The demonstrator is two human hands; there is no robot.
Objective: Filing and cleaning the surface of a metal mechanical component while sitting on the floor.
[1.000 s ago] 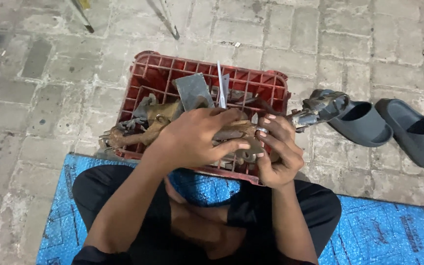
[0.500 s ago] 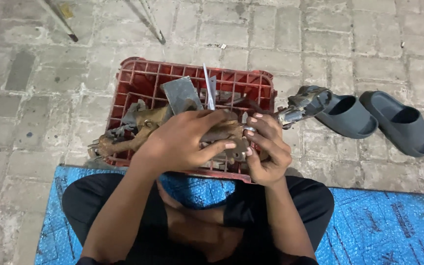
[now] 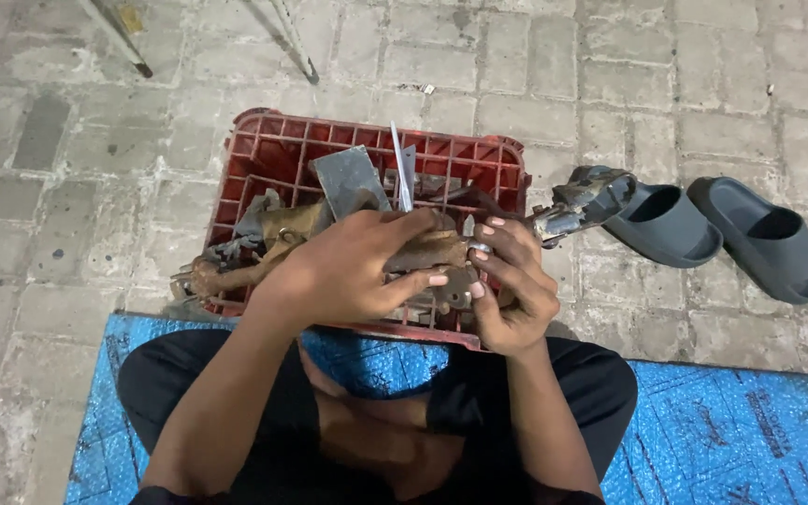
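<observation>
A: Head view, looking straight down. The left hand (image 3: 353,271) is closed over a rusty metal part (image 3: 427,252), fingers wrapped across its top. The right hand (image 3: 507,290) pinches the same part from the three o'clock side, fingertips closed on its end.

B: And where does that part sit?

A: Just above the red crate (image 3: 273,154), near its six o'clock rim, right over the heap of scrap metal (image 3: 264,238) piled inside. A thin blade (image 3: 396,168) stands upright at twelve o'clock from the hands, beside a flat grey plate (image 3: 353,182).

B: What worries you?

A: Bare skin on rust and sharp edges. I judge that if the part slips or jerks free, the fingers could scrape on the heap or run into that blade. Another greasy piece (image 3: 582,201) hangs over the crate's three o'clock edge and looks ready to tip out onto the paving.

B: Anything near the knees?

A: The person sits on a blue mat (image 3: 750,440). Two grey slippers (image 3: 717,229) lie at three o'clock, well apart from the crate.
</observation>
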